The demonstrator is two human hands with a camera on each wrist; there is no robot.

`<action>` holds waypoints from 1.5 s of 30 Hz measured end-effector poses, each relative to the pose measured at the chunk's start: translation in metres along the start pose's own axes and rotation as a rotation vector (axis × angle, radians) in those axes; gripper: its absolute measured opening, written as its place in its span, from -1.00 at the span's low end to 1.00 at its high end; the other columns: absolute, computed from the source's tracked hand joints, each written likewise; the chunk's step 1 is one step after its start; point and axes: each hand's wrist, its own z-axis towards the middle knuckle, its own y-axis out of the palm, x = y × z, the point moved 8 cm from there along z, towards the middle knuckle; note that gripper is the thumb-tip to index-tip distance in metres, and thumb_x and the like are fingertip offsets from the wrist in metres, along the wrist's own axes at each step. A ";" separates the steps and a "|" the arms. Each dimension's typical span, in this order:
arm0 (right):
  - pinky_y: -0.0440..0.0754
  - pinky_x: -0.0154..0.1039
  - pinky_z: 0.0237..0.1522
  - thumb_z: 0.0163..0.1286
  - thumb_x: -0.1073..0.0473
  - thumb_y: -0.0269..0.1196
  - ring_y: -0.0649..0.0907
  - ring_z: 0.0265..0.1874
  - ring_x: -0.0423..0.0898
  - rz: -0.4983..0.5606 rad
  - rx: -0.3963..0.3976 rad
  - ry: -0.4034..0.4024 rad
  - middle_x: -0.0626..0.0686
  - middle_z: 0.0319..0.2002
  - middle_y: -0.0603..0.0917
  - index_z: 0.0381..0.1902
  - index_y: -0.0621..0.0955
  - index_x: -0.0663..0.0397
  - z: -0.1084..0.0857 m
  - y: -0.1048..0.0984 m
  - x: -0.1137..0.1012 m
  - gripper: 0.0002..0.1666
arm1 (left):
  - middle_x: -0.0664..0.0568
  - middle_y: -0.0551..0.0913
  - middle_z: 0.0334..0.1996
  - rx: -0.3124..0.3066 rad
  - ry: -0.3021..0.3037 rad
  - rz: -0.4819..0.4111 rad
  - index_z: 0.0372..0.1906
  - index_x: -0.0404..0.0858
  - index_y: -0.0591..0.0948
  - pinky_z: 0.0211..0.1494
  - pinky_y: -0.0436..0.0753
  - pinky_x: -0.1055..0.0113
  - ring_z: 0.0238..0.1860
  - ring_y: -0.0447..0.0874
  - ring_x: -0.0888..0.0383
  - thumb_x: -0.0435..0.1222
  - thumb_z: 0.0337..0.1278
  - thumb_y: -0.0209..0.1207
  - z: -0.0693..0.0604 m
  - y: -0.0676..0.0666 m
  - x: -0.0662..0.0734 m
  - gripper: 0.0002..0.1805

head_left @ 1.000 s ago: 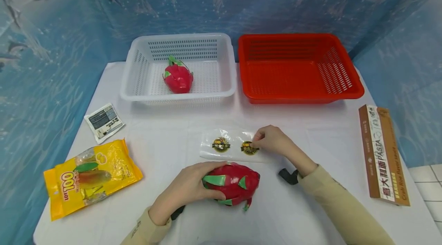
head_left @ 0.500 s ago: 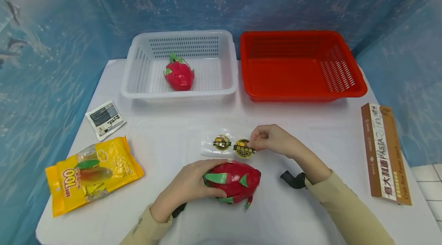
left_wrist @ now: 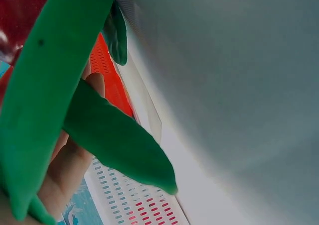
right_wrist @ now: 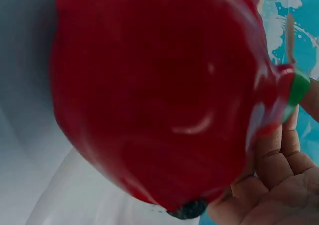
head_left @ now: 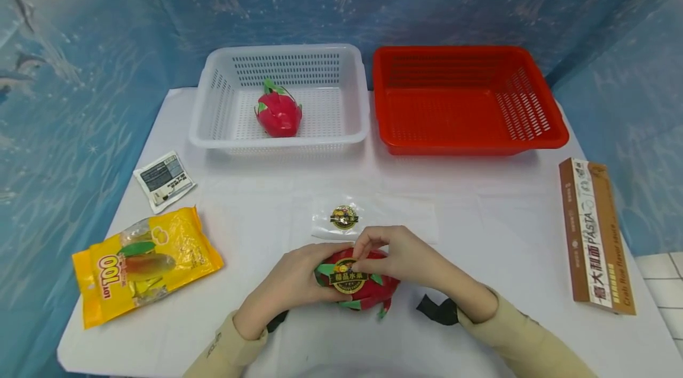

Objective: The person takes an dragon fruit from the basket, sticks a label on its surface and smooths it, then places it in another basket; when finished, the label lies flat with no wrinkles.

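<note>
A red dragon fruit (head_left: pixel 385 294) with green scales lies on the white table, and my left hand (head_left: pixel 290 276) grips its left end. My right hand (head_left: pixel 400 255) pinches a round black-and-gold sticker (head_left: pixel 347 278) over the fruit's top; whether it touches the skin I cannot tell. Behind them lies a clear sticker sheet (head_left: pixel 400 212) bearing another such sticker (head_left: pixel 344 217). Large green scales (left_wrist: pixel 119 140) hide much of the left hand in the left wrist view. The fruit's red skin (right_wrist: pixel 154 95) fills most of the right wrist view, with fingers at lower right.
A white basket (head_left: pixel 333 144) holding a second dragon fruit (head_left: pixel 280 114) stands at the back, beside a red basket (head_left: pixel 475 150). To the left lie a small white packet (head_left: pixel 165 181) and a yellow snack bag (head_left: pixel 149 265). A pasta box (head_left: pixel 597 236) lies at right.
My right hand has peeled one sticker off the sheet and carried it toward me and left, over the dragon fruit. The left hand has kept its grip on the fruit.
</note>
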 end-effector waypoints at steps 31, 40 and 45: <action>0.64 -0.23 0.00 0.22 0.18 0.43 0.58 0.00 -0.15 -0.178 0.297 -0.087 -0.09 0.06 0.58 0.14 0.50 -0.04 -0.022 0.025 0.003 -0.45 | 0.28 0.57 0.18 0.040 0.044 0.085 0.39 0.17 0.38 0.04 0.61 0.26 0.05 0.54 0.33 0.19 -0.16 0.44 -0.005 -0.001 0.004 -0.11; 0.64 -0.12 0.05 0.22 0.11 0.44 0.59 0.08 -0.13 -0.224 0.328 -0.084 -0.06 0.14 0.58 0.21 0.47 -0.01 -0.026 0.028 0.009 -0.38 | 0.22 0.60 0.13 0.094 0.014 0.159 0.35 0.06 0.42 -0.05 0.63 0.28 -0.01 0.57 0.27 0.27 0.03 0.26 -0.003 0.002 0.008 -0.21; 0.56 0.08 0.17 0.27 0.06 0.39 0.54 0.21 -0.03 -0.250 0.331 -0.064 -0.05 0.22 0.54 0.19 0.49 -0.02 -0.028 0.030 0.012 -0.43 | 0.19 0.62 0.14 0.141 0.016 0.201 0.34 0.06 0.44 -0.04 0.64 0.26 -0.01 0.60 0.24 0.25 0.07 0.26 -0.004 0.002 0.011 -0.26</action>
